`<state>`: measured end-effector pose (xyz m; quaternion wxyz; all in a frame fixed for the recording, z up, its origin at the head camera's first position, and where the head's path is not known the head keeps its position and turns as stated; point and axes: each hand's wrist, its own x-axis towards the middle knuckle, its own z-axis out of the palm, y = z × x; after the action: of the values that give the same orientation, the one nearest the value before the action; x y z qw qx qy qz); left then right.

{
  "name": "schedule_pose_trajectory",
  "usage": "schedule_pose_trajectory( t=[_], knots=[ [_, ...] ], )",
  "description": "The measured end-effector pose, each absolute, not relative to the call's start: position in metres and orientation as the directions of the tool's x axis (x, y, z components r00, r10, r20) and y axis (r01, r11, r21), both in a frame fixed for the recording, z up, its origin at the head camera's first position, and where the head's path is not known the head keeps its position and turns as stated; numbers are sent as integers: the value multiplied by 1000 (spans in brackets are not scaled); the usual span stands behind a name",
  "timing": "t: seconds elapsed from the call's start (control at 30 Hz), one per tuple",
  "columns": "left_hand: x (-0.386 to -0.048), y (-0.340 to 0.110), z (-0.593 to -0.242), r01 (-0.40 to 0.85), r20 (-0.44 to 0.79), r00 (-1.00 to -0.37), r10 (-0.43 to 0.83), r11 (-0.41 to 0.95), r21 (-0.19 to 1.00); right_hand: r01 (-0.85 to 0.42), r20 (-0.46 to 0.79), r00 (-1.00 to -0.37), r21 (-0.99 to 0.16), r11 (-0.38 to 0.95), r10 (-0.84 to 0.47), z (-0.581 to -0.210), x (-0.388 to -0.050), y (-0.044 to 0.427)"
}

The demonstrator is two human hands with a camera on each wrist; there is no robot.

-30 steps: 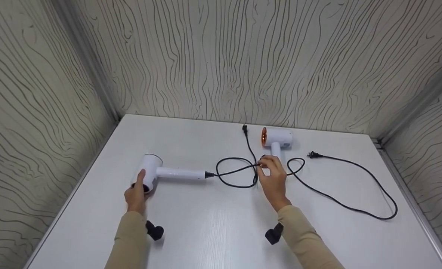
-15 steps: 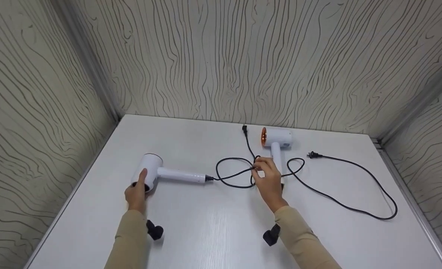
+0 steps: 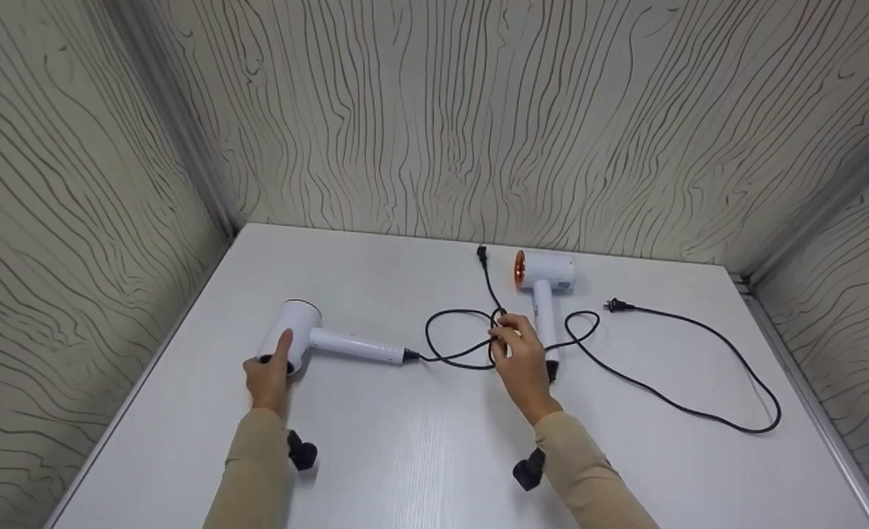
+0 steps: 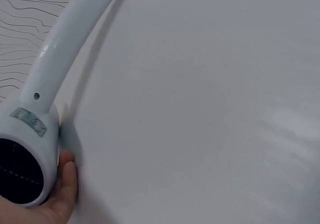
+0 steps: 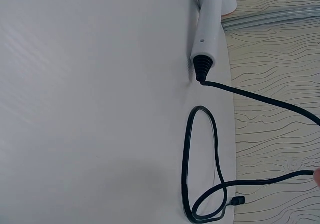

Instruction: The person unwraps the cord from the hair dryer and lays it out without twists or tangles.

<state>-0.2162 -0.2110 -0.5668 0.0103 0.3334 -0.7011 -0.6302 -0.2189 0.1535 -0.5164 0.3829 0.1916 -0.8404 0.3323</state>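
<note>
My left hand [image 3: 267,382] grips the barrel of a white hair dryer [image 3: 293,330] at the table's left, thumb along its side. Its handle points right and ends in a black cord [image 3: 471,344]. In the left wrist view, fingers [image 4: 69,181] wrap the barrel beside its dark round end. My right hand [image 3: 521,360] pinches this cord near a loose loop in the middle. Only a fingertip [image 5: 317,177] shows at the right wrist view's edge, with the cord meeting it. The cord's plug [image 3: 482,254] lies near the back edge.
A second white hair dryer [image 3: 546,270] with an orange-rimmed opening lies at the back right, its handle pointing toward me beside my right hand. Its black cord [image 3: 687,408] curves across the right side to a plug [image 3: 618,305]. Patterned walls [image 3: 434,132] enclose the white table.
My right hand has moved left and slightly nearer with the cord. The held dryer's handle end has swung slightly toward me. My left hand stays on the barrel.
</note>
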Motion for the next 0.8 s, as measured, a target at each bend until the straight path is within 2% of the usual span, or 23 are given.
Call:
schedule_pose_trajectory(
  t=[0.2,0.43,0.57,0.67,0.8],
  knots=[
    [-216,-212,-566,-446,-384,-782,-491,9,895,-571,755,-651,-421,705,-77,-520,-216,157],
    [-215,-212,-569,-450,-348,-765,-542,63,891,-544,689,-719,-482,687,-86,-524,-210,158],
    [-215,-212,-571,-437,-337,-762,-553,54,898,-525,665,-747,-578,625,-12,-524,-208,155],
    [-215,-211,-573,-417,-326,-756,-568,35,908,-506,664,-744,-634,585,77,-523,-208,152],
    [-216,-208,-574,-403,-317,-744,-589,17,915,-460,663,-730,-655,599,165,-523,-209,148]
  ],
)
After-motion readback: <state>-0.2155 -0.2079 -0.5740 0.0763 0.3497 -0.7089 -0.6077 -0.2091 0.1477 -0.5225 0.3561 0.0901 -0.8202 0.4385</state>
